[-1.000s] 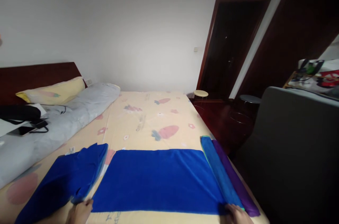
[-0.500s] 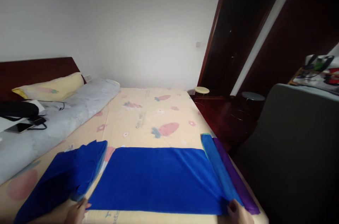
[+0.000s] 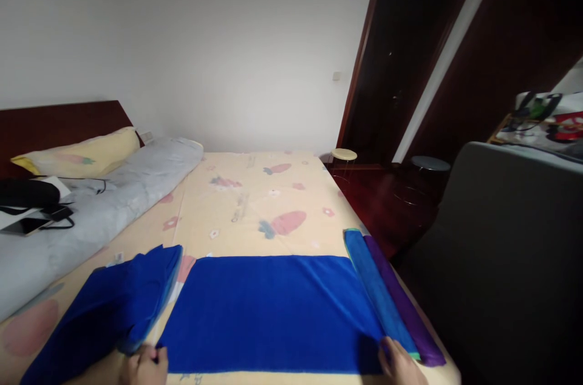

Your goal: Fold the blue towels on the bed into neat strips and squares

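A bright blue towel (image 3: 273,312) lies spread flat across the near part of the bed (image 3: 255,203). My left hand (image 3: 146,364) pinches its near left corner, and my right hand (image 3: 401,364) holds its near right corner at the bottom edge of the view. Left of the spread towel lies a loose pile of more blue towels (image 3: 113,312). Along its right side lie a folded light-blue towel (image 3: 376,294) and a purple towel (image 3: 403,309), side by side near the bed's right edge.
A grey rolled quilt (image 3: 100,203), a yellow pillow (image 3: 77,154), a phone (image 3: 25,226) and a black bag (image 3: 27,194) lie at the head end on the left. A dark grey chair back (image 3: 501,251) stands close on the right, two stools (image 3: 344,155) and a doorway beyond.
Both hands have slid slightly inward along the towel's near edge, and the near corners look lifted a little. The view has shifted slightly.
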A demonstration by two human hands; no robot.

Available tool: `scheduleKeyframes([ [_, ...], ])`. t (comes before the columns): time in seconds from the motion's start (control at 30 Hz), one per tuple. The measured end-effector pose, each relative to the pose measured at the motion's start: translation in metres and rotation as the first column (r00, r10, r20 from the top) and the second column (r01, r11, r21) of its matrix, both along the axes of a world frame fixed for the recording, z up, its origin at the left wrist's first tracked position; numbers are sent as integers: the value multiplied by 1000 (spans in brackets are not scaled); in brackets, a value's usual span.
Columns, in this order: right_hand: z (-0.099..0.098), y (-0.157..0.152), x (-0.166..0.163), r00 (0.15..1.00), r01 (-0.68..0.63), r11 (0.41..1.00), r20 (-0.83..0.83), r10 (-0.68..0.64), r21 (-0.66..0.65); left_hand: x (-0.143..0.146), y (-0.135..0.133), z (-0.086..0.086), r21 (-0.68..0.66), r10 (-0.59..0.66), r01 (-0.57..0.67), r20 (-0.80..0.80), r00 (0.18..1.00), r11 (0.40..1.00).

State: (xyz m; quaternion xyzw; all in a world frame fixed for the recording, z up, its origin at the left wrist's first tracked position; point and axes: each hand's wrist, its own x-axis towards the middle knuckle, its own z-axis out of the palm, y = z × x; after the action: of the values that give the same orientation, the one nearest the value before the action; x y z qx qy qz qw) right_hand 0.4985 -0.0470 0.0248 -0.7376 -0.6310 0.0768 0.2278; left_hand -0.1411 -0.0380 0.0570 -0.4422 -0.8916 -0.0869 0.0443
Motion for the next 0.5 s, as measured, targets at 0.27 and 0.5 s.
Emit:
scheduleKeyframes([
  [0.27,12,39,-185,913,-406,906,13,408,115,224,38,-12,146,-742,727,133,657,671],
  [0.5,-6,34,-194,862,-506,861,76,502,56,214,28,-34,-42,-714,735,203,670,677],
])
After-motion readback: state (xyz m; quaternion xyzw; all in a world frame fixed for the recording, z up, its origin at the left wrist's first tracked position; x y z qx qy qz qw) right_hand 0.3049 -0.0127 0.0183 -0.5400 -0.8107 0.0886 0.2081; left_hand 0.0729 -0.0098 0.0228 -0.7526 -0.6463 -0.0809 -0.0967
